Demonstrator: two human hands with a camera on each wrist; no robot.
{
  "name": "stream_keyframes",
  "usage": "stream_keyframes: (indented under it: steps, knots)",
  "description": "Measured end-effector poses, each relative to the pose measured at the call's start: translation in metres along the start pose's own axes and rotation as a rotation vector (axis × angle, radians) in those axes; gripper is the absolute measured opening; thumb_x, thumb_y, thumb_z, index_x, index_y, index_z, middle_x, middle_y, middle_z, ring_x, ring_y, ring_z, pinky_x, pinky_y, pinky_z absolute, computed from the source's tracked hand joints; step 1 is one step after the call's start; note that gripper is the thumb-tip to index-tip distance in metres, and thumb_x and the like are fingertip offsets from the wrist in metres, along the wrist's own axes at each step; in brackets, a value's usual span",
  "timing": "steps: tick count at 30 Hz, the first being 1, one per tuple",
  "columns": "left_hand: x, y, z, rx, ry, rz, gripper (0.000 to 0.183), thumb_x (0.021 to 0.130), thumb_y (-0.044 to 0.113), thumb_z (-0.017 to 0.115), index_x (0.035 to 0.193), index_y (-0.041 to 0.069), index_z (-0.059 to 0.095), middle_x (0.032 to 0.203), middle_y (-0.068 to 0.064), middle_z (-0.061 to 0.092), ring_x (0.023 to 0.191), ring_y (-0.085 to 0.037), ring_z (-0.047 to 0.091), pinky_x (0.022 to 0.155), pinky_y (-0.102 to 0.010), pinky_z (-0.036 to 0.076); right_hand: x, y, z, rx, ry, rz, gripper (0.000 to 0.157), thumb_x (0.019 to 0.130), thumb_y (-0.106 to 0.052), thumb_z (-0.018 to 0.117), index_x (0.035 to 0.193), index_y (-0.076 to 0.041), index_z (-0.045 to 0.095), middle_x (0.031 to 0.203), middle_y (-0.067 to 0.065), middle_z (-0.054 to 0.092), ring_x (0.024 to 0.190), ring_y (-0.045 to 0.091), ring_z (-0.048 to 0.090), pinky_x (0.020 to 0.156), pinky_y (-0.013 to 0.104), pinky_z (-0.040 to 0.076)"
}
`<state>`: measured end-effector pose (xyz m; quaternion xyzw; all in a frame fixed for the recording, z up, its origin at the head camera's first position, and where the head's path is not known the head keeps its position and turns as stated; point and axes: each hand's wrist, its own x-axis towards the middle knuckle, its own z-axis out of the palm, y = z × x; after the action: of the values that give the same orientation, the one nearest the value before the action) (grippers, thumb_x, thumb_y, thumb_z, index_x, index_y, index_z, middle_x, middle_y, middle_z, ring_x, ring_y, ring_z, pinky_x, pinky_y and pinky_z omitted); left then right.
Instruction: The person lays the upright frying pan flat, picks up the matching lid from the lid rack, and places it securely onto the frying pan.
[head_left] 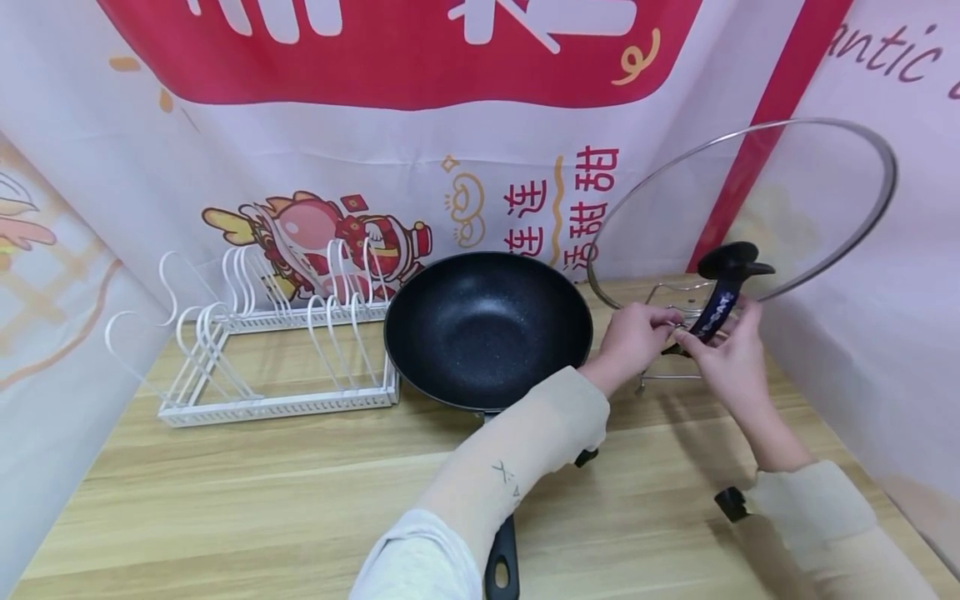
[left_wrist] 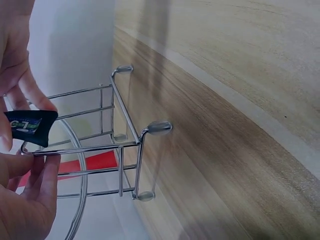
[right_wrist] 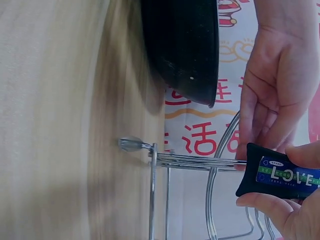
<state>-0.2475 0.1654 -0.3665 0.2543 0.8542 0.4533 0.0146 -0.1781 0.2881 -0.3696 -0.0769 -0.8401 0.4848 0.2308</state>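
At the right of the head view, a large clear glass pan lid (head_left: 873, 142) with a metal rim leans upright on a small chrome wire rack (head_left: 678, 377). My right hand (head_left: 731, 358) grips the lid's curved black handle (right_wrist: 255, 170), thumb and fingers on either side of its blue label. Just left of it, my left hand (head_left: 633, 337) pinches a wire of the rack between thumb and fingers, as the left wrist view shows. The rack's clear-capped feet (left_wrist: 160, 127) stand at the wooden table.
A black wok (head_left: 487, 333) sits mid-table, its handle (head_left: 502, 558) toward me and partly under my left forearm. To its left is a white rack (head_left: 277, 408) with curved wire dividers. Printed cloth (head_left: 420, 133) hangs behind the wooden table (head_left: 225, 508).
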Motion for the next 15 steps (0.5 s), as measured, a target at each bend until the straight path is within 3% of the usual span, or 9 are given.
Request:
stream_keyframes:
  steps: [6,11,15]
  knots:
    - [-0.0027,0.0033,0.0024,0.039,-0.021,-0.077,0.025,0.101,0.009,0.064,0.113,0.021,0.081,0.112,0.012,0.075,0.085,0.002,0.057,0.067,-0.010,0.041,0.0017,-0.0006,-0.0031,0.010,-0.007,0.002,0.079,0.093,0.000,0.072,0.149,0.004,0.016,0.117,0.035,0.060,0.076,-0.015,0.056,0.072,0.007,0.051]
    - [-0.0011,0.0034,0.0019,0.031,-0.019,-0.053,0.022,0.099,0.010,0.065,0.110,0.019,0.082,0.104,0.010,0.076,0.079,0.000,0.055,0.065,-0.010,0.041,0.0041,-0.0033,-0.0057,-0.026,-0.001,-0.023,0.079,0.093,-0.002,0.073,0.149,0.004,0.017,0.115,0.033,0.061,0.077,-0.015,0.055,0.072,0.006,0.049]
    - [0.0010,0.0000,0.0026,-0.067,-0.052,-0.027,0.018,0.097,0.011,0.068,0.108,0.012,0.082,0.101,0.006,0.076,0.081,0.001,0.057,0.068,-0.008,0.043,0.0055,-0.0037,-0.0092,-0.037,-0.009,-0.024,0.080,0.092,-0.002,0.074,0.149,0.005,0.017,0.118,0.033,0.060,0.080,-0.014,0.053,0.073,0.005,0.048]
